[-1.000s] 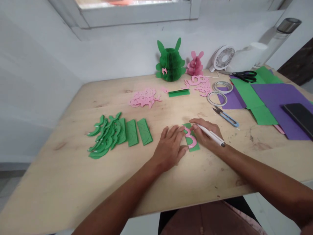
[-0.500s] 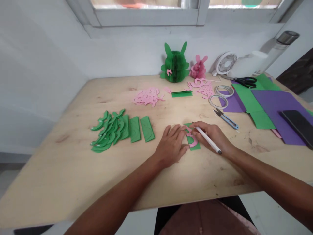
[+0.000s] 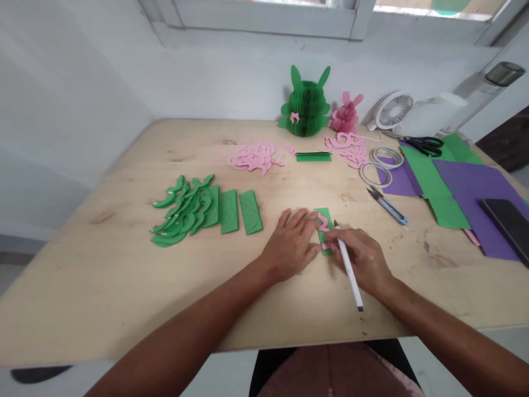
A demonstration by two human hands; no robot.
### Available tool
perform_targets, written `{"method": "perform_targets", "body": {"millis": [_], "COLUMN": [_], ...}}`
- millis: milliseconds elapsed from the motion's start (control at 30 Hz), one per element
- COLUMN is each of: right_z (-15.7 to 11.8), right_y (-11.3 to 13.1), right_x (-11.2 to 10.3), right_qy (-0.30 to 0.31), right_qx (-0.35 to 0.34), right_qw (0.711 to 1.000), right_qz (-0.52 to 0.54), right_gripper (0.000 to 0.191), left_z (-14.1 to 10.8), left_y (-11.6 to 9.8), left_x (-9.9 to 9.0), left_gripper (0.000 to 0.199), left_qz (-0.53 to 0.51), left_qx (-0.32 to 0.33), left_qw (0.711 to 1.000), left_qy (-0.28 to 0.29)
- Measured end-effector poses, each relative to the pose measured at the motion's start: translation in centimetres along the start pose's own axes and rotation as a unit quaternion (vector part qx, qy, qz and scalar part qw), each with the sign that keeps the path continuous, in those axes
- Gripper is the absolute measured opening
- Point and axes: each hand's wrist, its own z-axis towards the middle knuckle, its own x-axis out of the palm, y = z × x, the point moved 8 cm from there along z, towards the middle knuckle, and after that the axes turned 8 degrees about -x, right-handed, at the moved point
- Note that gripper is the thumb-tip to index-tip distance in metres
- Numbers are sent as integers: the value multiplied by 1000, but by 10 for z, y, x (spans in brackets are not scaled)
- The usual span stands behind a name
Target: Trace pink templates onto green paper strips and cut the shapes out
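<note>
In the head view, your left hand (image 3: 293,242) lies low and flat, fingers stretched side by side, its fingertips on the left edge of a small green paper rectangle (image 3: 323,237). A curvy pink paper cutout (image 3: 323,221) lies on that rectangle, partly hidden by your fingers. Your right hand (image 3: 359,256) is curled around a white pen with dark ends (image 3: 349,270); its thumb and fingertips bunch narrowly at the right edge of the rectangle, by the pink cutout. You have the pen slanting across your fingers, one end up near the rectangle, the other toward you.

Left of the rectangle you have two flat green paper pieces with curved outlines (image 3: 250,212), and farther left a heap of curved green paper cutouts (image 3: 185,215). Beyond the rectangle, a folded dark-green paper strip (image 3: 314,157) lies between two piles of pink paper cutouts (image 3: 254,157). Farthest beyond it stands a green honeycomb-paper figure with two ears (image 3: 306,110). To its right lie small blue-handled snips (image 3: 388,205), then a black phone (image 3: 506,229) on purple paper (image 3: 467,176).
</note>
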Motion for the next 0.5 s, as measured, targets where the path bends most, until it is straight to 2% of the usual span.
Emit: {"method": "perform_targets", "body": {"millis": [300,500], "right_z": [0,2], "right_y": [1,1], "right_x": [5,5], "right_qy": [35,19], "right_qx": [-18,-33], "right_qw": [999,999], "right_qz": [4,5], "right_gripper": [17,17], "left_z": [0,0], "left_y": [1,1], "left_x": [1,1], "left_gripper": [35,36], "left_qz": [2,-4], "left_qx": [4,5], "left_qw": [1000,1000], "left_qy": [-3,-4]}}
